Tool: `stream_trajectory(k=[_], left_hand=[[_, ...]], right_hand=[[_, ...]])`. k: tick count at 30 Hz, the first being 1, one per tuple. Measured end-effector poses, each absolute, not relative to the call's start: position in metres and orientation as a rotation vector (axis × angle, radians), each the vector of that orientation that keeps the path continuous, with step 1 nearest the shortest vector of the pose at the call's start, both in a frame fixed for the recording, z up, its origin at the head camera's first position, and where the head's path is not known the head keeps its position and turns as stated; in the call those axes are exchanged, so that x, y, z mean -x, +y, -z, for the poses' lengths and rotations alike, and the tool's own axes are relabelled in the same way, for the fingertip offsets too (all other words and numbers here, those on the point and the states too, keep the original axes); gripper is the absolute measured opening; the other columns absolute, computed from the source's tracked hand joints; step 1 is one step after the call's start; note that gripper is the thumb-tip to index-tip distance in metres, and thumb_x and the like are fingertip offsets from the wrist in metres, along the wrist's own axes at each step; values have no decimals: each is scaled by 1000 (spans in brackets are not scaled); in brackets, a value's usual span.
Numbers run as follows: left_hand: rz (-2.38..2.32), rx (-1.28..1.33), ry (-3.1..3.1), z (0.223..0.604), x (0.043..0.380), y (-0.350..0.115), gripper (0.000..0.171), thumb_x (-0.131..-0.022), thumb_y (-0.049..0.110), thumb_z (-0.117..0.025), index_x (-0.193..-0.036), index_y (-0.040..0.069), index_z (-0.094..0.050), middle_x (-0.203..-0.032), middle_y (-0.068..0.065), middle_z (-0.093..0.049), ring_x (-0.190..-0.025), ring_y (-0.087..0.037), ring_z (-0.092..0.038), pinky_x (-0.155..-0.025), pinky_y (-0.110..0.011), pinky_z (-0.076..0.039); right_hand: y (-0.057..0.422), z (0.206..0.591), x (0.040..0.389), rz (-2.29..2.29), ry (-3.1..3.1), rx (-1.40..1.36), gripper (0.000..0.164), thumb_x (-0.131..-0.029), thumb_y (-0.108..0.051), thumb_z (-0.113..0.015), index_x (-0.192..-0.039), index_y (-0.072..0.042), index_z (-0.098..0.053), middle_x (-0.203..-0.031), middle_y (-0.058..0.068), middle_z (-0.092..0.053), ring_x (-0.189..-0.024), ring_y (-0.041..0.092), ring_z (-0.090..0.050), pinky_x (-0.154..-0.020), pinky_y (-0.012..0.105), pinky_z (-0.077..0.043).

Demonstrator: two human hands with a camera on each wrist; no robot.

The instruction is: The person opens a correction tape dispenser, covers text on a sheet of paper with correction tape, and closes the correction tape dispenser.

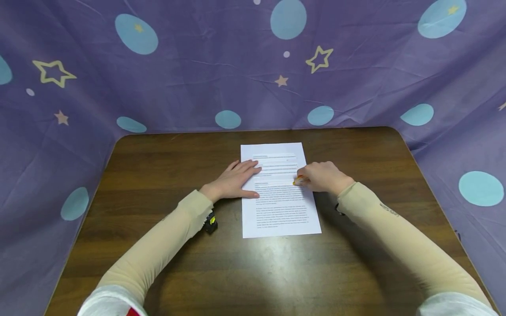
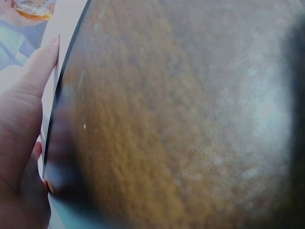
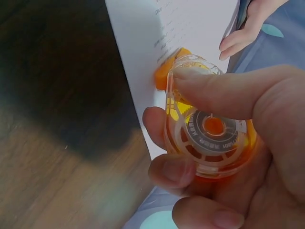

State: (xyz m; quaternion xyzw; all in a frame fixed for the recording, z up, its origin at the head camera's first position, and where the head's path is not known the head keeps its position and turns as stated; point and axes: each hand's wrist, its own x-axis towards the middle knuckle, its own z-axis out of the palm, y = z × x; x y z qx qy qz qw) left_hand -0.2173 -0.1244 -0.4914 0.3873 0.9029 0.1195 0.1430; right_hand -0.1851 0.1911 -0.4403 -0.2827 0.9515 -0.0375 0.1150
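Glare whitens the near middle of the table (image 1: 276,267), and a soft shadow lies left of the right sleeve (image 1: 399,237). The left wrist view blurs the table.

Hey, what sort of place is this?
Probably a curtained-off desk space: purple cloth with stars hangs on three sides of a wood-grained table, and a printed sheet lies on top.

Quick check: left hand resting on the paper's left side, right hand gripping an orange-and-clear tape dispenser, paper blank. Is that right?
No, the paper isn't blank: the head view shows lines of printed text on it. The rest stands: the left hand rests on its left side and the right hand grips the orange-and-clear tape dispenser.
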Motion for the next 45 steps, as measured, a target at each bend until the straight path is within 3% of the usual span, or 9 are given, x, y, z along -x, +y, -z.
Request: stream_trajectory(k=[14,22,26,34,45], left_hand=[[-362,-1110,2595,492,219,-126,95,-93,65,-67,-165,14,-31,-174,-8,-19,-161,-27,-13,-128,-54,-6],[-370,-1120,2578,491,219,-125,110,-82,69,-77,-164,11,-32,-174,-10,-18,-161,-27,-13,-128,-54,-7],[-386,-1109,2562,494,219,-125,111,-82,69,-76,-165,12,-30,-174,-9,-16,-161,-27,-11,-128,-54,-4],[-389,-1114,2560,495,219,-126,111,-83,68,-77,-166,13,-29,-175,-8,-15,-161,-26,-9,-128,-54,-3],[-390,-1121,2570,494,219,-126,110,-83,66,-78,-165,11,-29,-174,-10,-16,-161,-28,-11,-128,-54,-4]], right_hand=[[211,440,182,104,2817,768,7,-92,-10,-73,-90,-17,-72,-76,-2,-64,-62,18,-51,-51,38,-43],[214,441,180,141,2820,755,9,-92,-9,-71,-89,-18,-72,-73,-4,-61,-61,16,-48,-50,35,-39],[214,439,178,139,2826,757,11,-92,-8,-71,-88,-19,-72,-72,-5,-60,-61,16,-47,-50,34,-38],[203,433,176,120,2845,875,33,-93,-21,-77,-71,-17,-54,-62,-4,-42,-58,14,-39,-50,33,-32],[172,440,184,229,2744,1048,23,-96,-28,-77,-82,-18,-62,-65,-7,-48,-60,12,-45,-52,34,-41]])
